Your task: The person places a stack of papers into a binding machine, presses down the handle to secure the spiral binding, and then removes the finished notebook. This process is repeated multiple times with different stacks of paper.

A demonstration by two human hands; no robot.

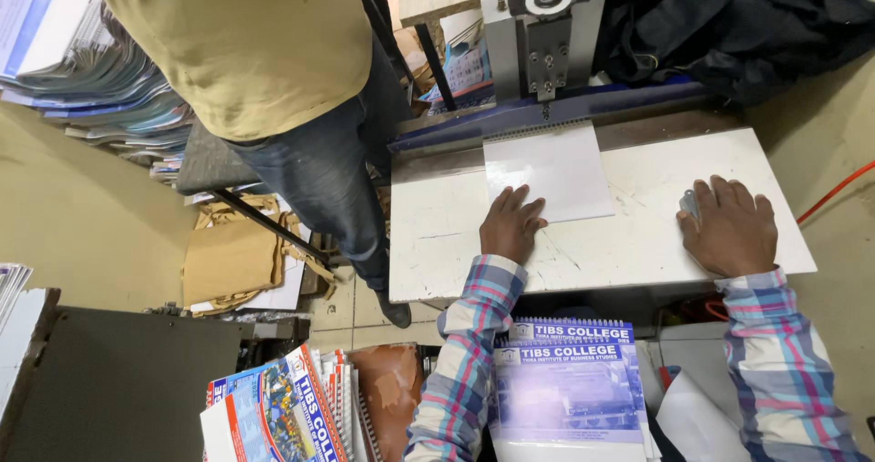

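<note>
On the white worktable in front of me, my left hand lies flat, fingers spread, pressing the lower left corner of a white sheet. The hand isn't gripping, just palm-down on the paper edge and the table. The sheet sits at the back centre of the table, its perforated top edge pushed against the blue rail under the grey punch head.

My right hand rests well apart to the right, palm down, fingers loosely curled over a small grey object near the table's right side. It covers the object; I can't tell if it's actually clasped.

Both sleeves are plaid. Below the table edge, between my arms, there's a stack of blue spiral-bound booklets. More colourful booklets lean at lower left.

Another person in a tan shirt and jeans stands left of the machine, beside the table. A dark bag lies at upper right.
</note>
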